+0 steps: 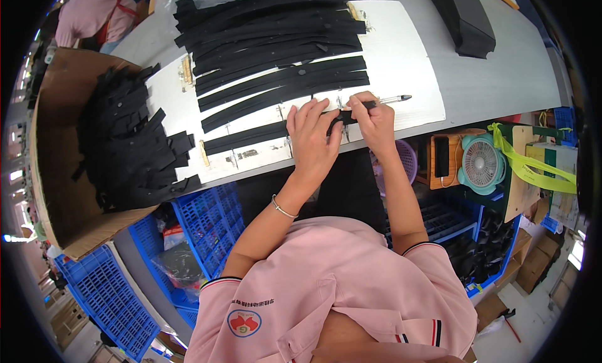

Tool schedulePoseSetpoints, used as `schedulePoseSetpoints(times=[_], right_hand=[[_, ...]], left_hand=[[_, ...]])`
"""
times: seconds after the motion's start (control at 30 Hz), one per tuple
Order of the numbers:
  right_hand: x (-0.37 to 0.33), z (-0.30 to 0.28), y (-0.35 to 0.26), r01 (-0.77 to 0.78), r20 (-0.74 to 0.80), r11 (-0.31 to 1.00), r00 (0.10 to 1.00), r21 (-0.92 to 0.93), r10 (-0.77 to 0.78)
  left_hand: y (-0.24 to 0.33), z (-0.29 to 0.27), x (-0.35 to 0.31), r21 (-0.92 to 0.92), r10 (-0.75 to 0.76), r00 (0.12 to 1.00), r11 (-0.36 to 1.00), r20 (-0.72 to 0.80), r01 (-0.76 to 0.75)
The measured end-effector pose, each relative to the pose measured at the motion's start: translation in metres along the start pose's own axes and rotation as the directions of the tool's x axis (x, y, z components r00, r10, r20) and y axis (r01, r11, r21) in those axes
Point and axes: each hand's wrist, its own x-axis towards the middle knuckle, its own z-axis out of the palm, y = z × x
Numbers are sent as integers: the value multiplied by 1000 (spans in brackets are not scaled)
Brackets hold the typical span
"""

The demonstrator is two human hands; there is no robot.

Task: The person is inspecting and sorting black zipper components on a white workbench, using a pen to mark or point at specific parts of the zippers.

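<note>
1. Black strip (251,137), the nearest one on the white board (401,68), is lying just left of the frame's centre, along the board's near edge; its right end is disappearing under the hands, so how far it runs is hard to tell.
2. Left hand (310,137) is pressing flat on that strip, fingers (307,112) spread and extended, grasping nothing that shows.
3. Right hand (373,121) is sitting just right of it, fingers clenched around a pen (392,99) whose clear tip is poking out toward the right; the grip itself is partly covered by the knuckles.
4. More black strips (276,43) are lying in overlapping rows across the upper centre, their far ends getting cut off by the top of the frame.
5. Cardboard box (56,193) at the left is holding a heap of black pieces (132,149); single pieces cannot be made out.
6. Worktop (501,80) is showing bare grey to the right of the board, with a long black block (467,21) at the upper right, cut off at the top.
7. Blue crates (213,218) are standing under the worktop's near edge, and a small fan (481,163) is sitting at the right, below the edge.
8. Another person's pink sleeve (88,15) is showing at the upper left, mostly out of view.
</note>
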Motion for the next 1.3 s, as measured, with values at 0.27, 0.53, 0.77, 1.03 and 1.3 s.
schedulePoseSetpoints(times=[0.27, 0.53, 0.77, 1.03, 1.3], right_hand=[[-1, 3, -3, 47, 17, 992, 999, -117, -46], [-6, -7, 3, 29, 76, 999, 997, 42, -32], [-4, -7, 7, 159, 103, 981, 984, -110, -148], [-6, -8, 6, 135, 171, 988, 978, -79, -120], [-13, -12, 0, -123, -105, 970, 983, 210, 148]], left_hand=[[-2, 1, -1, -6, -3, 1000, 1000, -7, 3], [-1, 1, -1, 3, -13, 1000, 1000, -16, 13], [0, 4, 0, -1, -13, 1000, 1000, -10, 13], [-5, -7, -7, 86, 3, 999, 996, 49, -7], [-33, -10, 38, 134, -75, 991, 989, 111, 60]])
